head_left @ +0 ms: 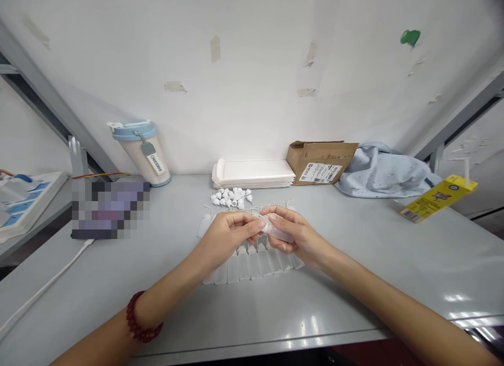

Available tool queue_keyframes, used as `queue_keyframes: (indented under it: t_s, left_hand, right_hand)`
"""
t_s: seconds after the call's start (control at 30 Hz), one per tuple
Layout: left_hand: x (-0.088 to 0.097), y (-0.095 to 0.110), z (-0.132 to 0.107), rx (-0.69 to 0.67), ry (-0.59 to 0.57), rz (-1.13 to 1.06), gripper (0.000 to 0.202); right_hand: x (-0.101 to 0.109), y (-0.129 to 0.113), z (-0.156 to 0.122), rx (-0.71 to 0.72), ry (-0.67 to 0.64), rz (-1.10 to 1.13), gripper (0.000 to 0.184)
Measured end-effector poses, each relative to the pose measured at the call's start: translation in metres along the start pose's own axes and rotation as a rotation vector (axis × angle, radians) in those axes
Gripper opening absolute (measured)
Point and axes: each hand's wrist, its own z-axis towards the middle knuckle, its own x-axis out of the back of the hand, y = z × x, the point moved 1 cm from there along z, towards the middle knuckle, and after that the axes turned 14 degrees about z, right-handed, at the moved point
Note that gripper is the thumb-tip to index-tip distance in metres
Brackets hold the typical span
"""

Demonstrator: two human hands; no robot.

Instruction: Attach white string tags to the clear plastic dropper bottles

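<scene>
Over the middle of the table, my right hand (297, 232) is closed around a small translucent plastic bottle (281, 235), held on its side with its neck toward the left. My left hand (230, 230) pinches a white cap (264, 227) at the bottle's neck end; the fingers partly cover it, and I cannot tell how firmly it sits there. Beneath both hands lies a row of similar translucent bottles (254, 265) with white tops and thin loops, partly hidden by the hands. Behind them is a small pile of white pointed caps (231, 198).
Against the wall stand a stack of white trays (254, 171), an open cardboard box (321, 161) and a bunched light-blue cloth (386, 171). A yellow drink carton (439, 198) with a straw is at right. A tumbler (144, 153), a blurred-out device (112, 208) and a white cable (47, 284) are at left.
</scene>
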Motion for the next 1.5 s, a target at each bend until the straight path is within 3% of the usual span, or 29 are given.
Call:
queue_keyframes:
  t_s: [0.17,0.4,0.63,0.7,0.9,1.03,1.13,1.3,1.37,1.5]
  left_hand:
    - [0.001,0.000,0.000,-0.026,-0.052,0.074,0.025]
    - [-0.002,0.004,-0.003,-0.214,0.076,0.232,0.018]
    - [-0.005,0.003,-0.003,-0.109,-0.099,0.127,0.022]
    - [-0.004,0.004,-0.003,-0.098,-0.103,0.111,0.020]
    - [0.007,0.007,0.002,-0.029,0.099,0.110,0.022]
    - [0.011,0.006,0.003,-0.026,0.125,0.107,0.020]
    - [0.007,0.002,0.002,-0.060,0.167,0.152,0.016]
    - [0.000,-0.007,0.002,-0.222,0.356,0.297,0.014]
    - [0.000,-0.007,0.003,-0.215,0.331,0.280,0.015]
    - [0.004,-0.002,0.004,-0.040,0.114,0.141,0.029]
  right_hand:
    - [0.000,-0.001,0.001,-0.008,0.019,-0.004,0.036]
    - [0.000,-0.002,0.000,-0.047,0.100,0.006,0.037]
    - [-0.005,0.000,-0.002,-0.058,0.070,-0.040,0.039]
    - [-0.005,0.002,-0.001,-0.053,0.048,-0.063,0.039]
    - [0.000,-0.003,0.001,0.188,0.065,-0.203,0.038]
    - [0.002,-0.005,0.001,0.348,0.080,-0.405,0.030]
    - [0.003,-0.004,0.001,0.361,0.080,-0.407,0.029]
    - [0.005,-0.002,0.004,0.295,0.068,-0.366,0.032]
    - [0.005,-0.003,0.005,0.303,0.056,-0.343,0.032]
    - [0.004,-0.005,0.004,0.339,0.065,-0.299,0.032]
